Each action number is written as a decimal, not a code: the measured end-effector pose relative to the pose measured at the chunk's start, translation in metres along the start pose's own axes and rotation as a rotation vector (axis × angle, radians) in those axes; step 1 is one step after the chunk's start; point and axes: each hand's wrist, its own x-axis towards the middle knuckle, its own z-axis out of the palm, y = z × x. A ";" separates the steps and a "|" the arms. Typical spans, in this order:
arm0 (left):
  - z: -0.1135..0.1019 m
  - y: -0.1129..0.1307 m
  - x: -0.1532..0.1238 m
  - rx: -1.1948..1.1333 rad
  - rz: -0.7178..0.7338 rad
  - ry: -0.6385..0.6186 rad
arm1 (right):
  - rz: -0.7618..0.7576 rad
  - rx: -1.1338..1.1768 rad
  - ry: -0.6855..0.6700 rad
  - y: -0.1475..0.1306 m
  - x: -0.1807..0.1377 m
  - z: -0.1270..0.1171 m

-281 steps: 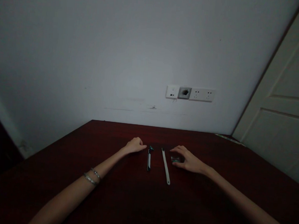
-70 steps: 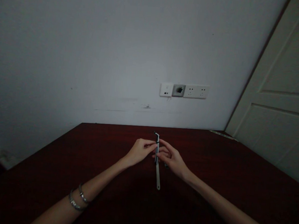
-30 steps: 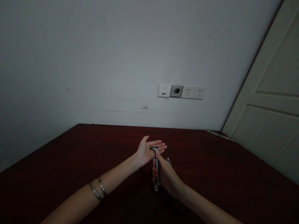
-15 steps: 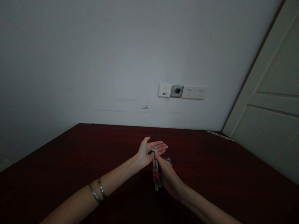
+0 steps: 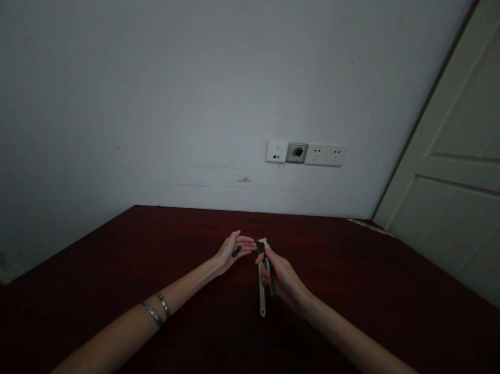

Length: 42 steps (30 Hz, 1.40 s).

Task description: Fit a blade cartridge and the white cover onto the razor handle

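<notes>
A small black cylindrical piece (image 5: 236, 251) lies across the palm of my left hand (image 5: 231, 253), whose fingers are stretched out toward the right. Close to those fingertips is the silver head of a pliers-like hand tool (image 5: 262, 292). My right hand (image 5: 281, 273) is wrapped around this tool. One long pale handle, with a small hole at its end, hangs down below the fingers; a second, darker handle runs beside it. The grip hides part of the tool, and its exact kind cannot be made out.
Both hands are above a dark red tabletop (image 5: 179, 233). A white wall (image 5: 196, 93) with a row of sockets (image 5: 325, 155) stands behind it. To the right is a pale panelled door (image 5: 467, 166). A thin strip (image 5: 370, 226) lies by the table's far right edge.
My left hand has drawn away to the left, with the black piece now on its palm, apart from the tool's head. The tool's handles appear farther apart.
</notes>
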 end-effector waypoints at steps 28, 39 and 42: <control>0.022 0.044 -0.014 0.608 0.272 0.156 | -0.149 0.053 0.038 -0.033 0.021 -0.024; 0.028 0.045 -0.039 0.940 0.080 -0.399 | -0.453 -0.424 0.143 -0.031 0.030 -0.026; 0.033 0.032 -0.038 0.820 0.150 -0.385 | -0.508 -0.439 0.155 -0.031 0.031 -0.024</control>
